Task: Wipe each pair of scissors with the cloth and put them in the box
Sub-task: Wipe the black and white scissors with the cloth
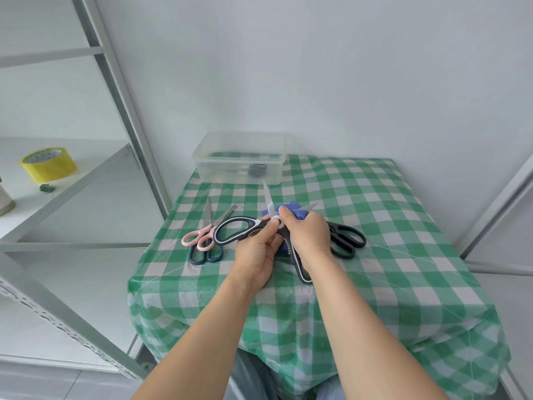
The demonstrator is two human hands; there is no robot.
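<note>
Black-and-white kitchen scissors [233, 230] are held spread wide open above the green checked table. My left hand [256, 252] grips them near the pivot. My right hand [308, 235] holds a blue cloth [298, 212] wrapped round one blade, whose tip pokes out on the right; the other blade points up. On the table lie pink-handled scissors [199, 235], dark teal-handled scissors [206, 255] and black scissors [346, 239]. A clear plastic box [239, 157] stands at the back, with a dark object inside.
The table [389, 226] stands against a white wall. A metal shelf rack [95, 174] on the left carries a yellow tape roll [47, 164] and a small green object [47, 188]. A metal frame bar [496, 215] runs along the right.
</note>
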